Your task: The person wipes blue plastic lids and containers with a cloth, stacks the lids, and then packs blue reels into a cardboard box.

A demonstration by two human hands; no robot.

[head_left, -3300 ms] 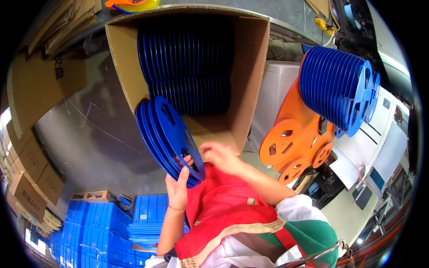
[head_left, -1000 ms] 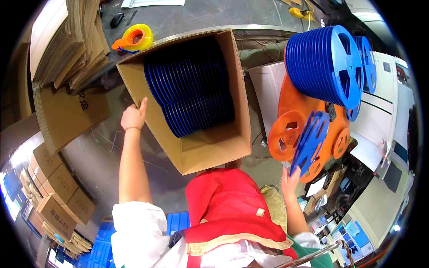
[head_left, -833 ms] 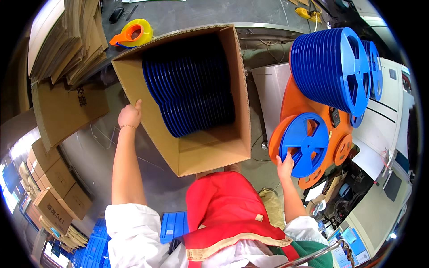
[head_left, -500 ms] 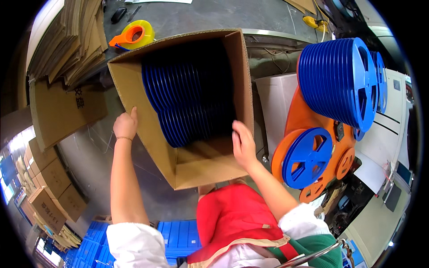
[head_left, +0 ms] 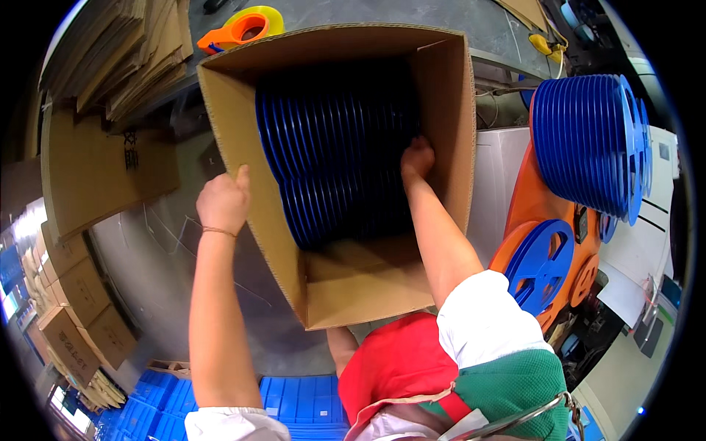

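Note:
An open cardboard box [head_left: 371, 294] stands in front of me, tilted so that its inside shows. Two rows of blue plastic reels [head_left: 316, 143] lie packed side by side in it, and deep shadow hides their right part. My left hand [head_left: 223, 200] is closed on the box's left edge, thumb up. Down inside the box, my right hand [head_left: 418, 159] sits at the right end of the reels, near the right wall. Its fingers are curled, but the dark hides whether they grip a reel.
An orange tape dispenser [head_left: 246, 29] with yellow tape lies on the grey table [head_left: 331, 13] behind the box. Flattened cardboard [head_left: 136, 62] is stacked at left. On the right, an orange stand [head_left: 523, 184] carries more blue reels [head_left: 581, 140]. Blue crates [head_left: 305, 400] lie below.
My right hand has moved from the box's right edge to inside it, beside the reels. The left hand keeps its grip on the left edge. The view has shifted, and the box looks larger.

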